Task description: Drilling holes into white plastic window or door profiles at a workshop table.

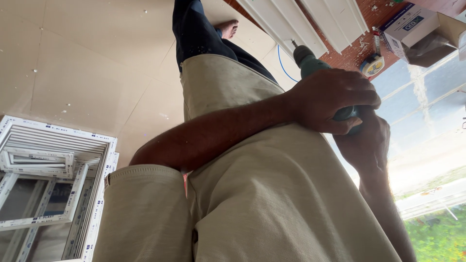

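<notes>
**Both hands clamped on a green power drill, bit against a white window profile**

Seen looking steeply down the body. Filling most of the view: a beige short-sleeved shirt (272,194), its cloth spreading from the bottom edge up to the middle. Beyond it, dark trousers (194,29) and a bare foot (227,28) on a pale tiled floor (82,63) with small flecks of debris.

At lower left, a stack of white plastic window frames (53,170), nested one inside another. At upper right, long white ribbed plastic profiles (310,19) lying across a reddish-brown surface (357,51) scattered with white shavings. At far right, window glass (427,121) with bright daylight and green foliage beyond.

Reaching across the chest, bare forearm first: left hand (332,102), fingers curled tight over the rear of a green power drill (315,68). Just beneath and behind it: right hand (364,143), wrapped closed around the drill's grip, mostly in shadow. Drill held at upper centre-right, nose pointing up and away, bit (294,43) touching the edge of the nearest white profile.

Smaller items near the profiles: a white and blue cardboard box (407,24), a yellow tape measure (373,65), and a thin blue cable (282,65) curving along the floor below the drill.
</notes>
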